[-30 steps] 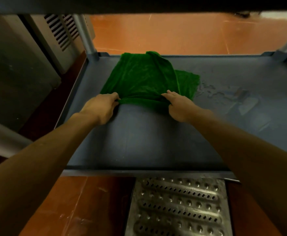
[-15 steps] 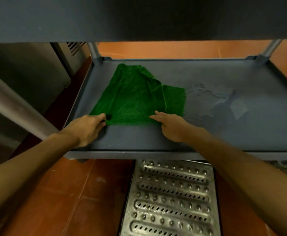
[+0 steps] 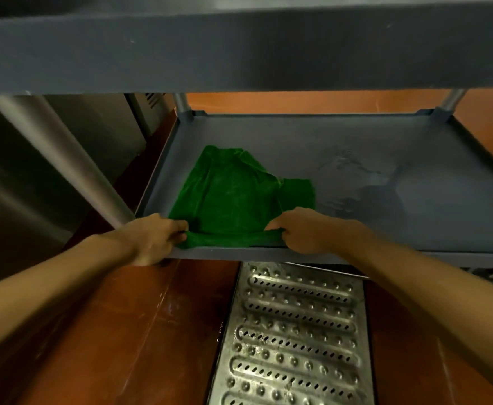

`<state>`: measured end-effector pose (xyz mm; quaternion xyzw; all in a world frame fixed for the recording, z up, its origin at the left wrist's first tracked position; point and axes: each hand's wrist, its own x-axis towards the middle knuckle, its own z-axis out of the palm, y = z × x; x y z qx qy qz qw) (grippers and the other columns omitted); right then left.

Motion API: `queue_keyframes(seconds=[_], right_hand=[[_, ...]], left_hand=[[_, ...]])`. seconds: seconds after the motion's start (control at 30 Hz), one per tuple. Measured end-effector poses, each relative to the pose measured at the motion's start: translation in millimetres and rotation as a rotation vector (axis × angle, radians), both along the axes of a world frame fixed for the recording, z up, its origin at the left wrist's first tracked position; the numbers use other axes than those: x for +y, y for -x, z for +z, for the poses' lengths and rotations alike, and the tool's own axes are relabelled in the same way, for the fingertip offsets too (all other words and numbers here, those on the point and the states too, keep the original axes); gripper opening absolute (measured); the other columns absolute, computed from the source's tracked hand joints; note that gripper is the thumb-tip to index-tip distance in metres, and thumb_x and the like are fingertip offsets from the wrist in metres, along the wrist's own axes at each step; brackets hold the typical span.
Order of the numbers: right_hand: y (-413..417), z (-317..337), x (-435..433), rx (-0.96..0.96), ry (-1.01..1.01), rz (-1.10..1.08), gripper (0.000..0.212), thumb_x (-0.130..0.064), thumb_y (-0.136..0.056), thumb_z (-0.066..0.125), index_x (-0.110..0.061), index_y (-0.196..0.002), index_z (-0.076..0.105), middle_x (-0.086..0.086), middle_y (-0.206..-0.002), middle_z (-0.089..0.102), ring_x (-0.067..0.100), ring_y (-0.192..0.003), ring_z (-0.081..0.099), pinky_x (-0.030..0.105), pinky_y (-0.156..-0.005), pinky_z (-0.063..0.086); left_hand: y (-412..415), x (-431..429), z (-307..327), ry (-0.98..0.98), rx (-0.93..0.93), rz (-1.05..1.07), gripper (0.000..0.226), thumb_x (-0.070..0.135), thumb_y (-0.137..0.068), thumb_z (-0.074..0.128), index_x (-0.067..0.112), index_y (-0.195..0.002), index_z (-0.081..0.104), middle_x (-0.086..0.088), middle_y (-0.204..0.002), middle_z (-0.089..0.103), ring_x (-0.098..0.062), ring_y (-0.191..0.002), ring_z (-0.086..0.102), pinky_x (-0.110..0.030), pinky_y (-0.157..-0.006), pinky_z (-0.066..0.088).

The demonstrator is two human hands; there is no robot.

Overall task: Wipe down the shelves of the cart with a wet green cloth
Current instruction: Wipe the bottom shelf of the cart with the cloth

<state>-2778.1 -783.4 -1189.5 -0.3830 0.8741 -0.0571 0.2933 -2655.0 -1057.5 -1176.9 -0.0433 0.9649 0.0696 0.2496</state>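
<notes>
The cloth [image 3: 233,200] has been drawn forward along the shelf [image 3: 356,141]. A second ago it was bunched near the shelf's back left corner. Now its near hem has reached the shelf's front rim and looks to be lapping onto it. The rest trails toward the back of the shelf, creased and with one flap folded over on the shelf's middle side.

Each hand has a grip on a near corner. The left hand [image 3: 154,238] has its fingers curled round the corner nearest the shelf's left end. The right hand [image 3: 303,229] pinches the hem further toward the shelf's middle. Both grips are clenched on the fabric and have come back with it to the front rim.

This seems to complete one pulling stroke, which covers the left part of the shelf from back to front. A wet patch [image 3: 347,171] shows dull streaks toward the shelf's right half. I cannot tell how fully that side has been wiped. The far right end probably needs its own pass, and the upper shelf [image 3: 239,48] overhead is a separate job.
</notes>
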Motion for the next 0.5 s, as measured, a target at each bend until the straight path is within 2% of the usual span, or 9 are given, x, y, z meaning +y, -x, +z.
queue_keyframes(seconds=[0.1,0.17,0.2,0.23,0.27,0.3,0.33,0.4,0.5], right_hand=[[-2,29,4,-0.038,-0.002,0.024,0.056,-0.005,-0.095,0.040,-0.026,-0.147,0.043,0.006,-0.151,0.043,0.024,-0.135,0.044,0.028,-0.111,0.031],[9,51,5,-0.059,0.066,-0.042,0.050,-0.005,-0.096,0.044,-0.020,-0.143,0.049,0.007,-0.134,0.056,0.017,-0.113,0.058,0.012,-0.096,0.038],[19,62,4,-0.084,0.109,-0.085,0.046,-0.004,-0.095,0.045,-0.015,-0.138,0.054,0.007,-0.120,0.060,0.014,-0.097,0.061,0.011,-0.087,0.045],[30,72,1,-0.103,0.154,-0.120,0.040,-0.001,-0.092,0.047,-0.008,-0.129,0.060,0.012,-0.111,0.063,0.017,-0.088,0.061,0.021,-0.082,0.050],[42,79,-3,-0.099,0.206,-0.153,0.033,0.002,-0.090,0.047,0.000,-0.118,0.064,0.021,-0.106,0.064,0.026,-0.086,0.061,0.032,-0.083,0.051],[53,83,-8,-0.071,0.262,-0.188,0.027,0.004,-0.088,0.047,0.005,-0.106,0.066,0.025,-0.100,0.065,0.030,-0.084,0.059,0.038,-0.080,0.048],[64,87,-14,-0.026,0.317,-0.223,0.025,0.005,-0.087,0.046,0.004,-0.100,0.067,0.023,-0.097,0.065,0.029,-0.083,0.058,0.035,-0.075,0.046],[81,86,-31,0.112,0.423,-0.269,0.033,0.004,-0.089,0.044,-0.005,-0.107,0.070,0.015,-0.105,0.067,0.023,-0.092,0.060,0.025,-0.075,0.044],[98,72,-58,0.481,0.628,-0.294,0.044,0.003,-0.085,0.042,-0.011,-0.118,0.069,0.012,-0.120,0.067,0.028,-0.111,0.060,0.029,-0.096,0.045]], left_hand=[[4,-5,32,-0.024,-0.008,-0.028,0.017,0.032,-0.105,0.039,0.029,-0.110,0.056,0.009,-0.085,0.064,-0.001,-0.070,0.062,-0.021,-0.067,0.046],[11,-12,57,-0.085,0.025,0.011,0.017,0.030,-0.104,0.042,0.035,-0.108,0.058,0.009,-0.092,0.066,0.001,-0.079,0.063,-0.024,-0.076,0.048],[16,-16,67,-0.116,0.057,0.039,0.017,0.029,-0.104,0.044,0.033,-0.109,0.059,0.007,-0.099,0.066,-0.004,-0.090,0.064,-0.028,-0.083,0.047],[22,-20,76,-0.148,0.100,0.075,0.018,0.028,-0.103,0.045,0.028,-0.109,0.062,0.004,-0.104,0.067,-0.011,-0.098,0.063,-0.031,-0.088,0.045],[29,-21,81,-0.181,0.144,0.120,0.019,0.027,-0.103,0.047,0.023,-0.109,0.064,0.001,-0.106,0.067,-0.017,-0.104,0.062,-0.033,-0.089,0.043],[38,-22,84,-0.198,0.183,0.171,0.020,0.027,-0.103,0.048,0.020,-0.109,0.066,0.000,-0.109,0.067,-0.022,-0.107,0.061,-0.033,-0.090,0.042],[48,-20,86,-0.179,0.221,0.214,0.022,0.026,-0.103,0.048,0.017,-0.113,0.066,-0.002,-0.112,0.066,-0.025,-0.110,0.060,-0.033,-0.091,0.042],[74,-17,86,-0.057,0.332,0.287,0.026,0.020,-0.104,0.047,0.012,-0.123,0.062,-0.010,-0.119,0.062,-0.033,-0.110,0.059,-0.037,-0.093,0.045],[110,-18,80,0.135,0.568,0.383,0.029,0.013,-0.101,0.043,0.014,-0.125,0.060,-0.020,-0.115,0.062,-0.038,-0.100,0.061,-0.049,-0.089,0.053]])
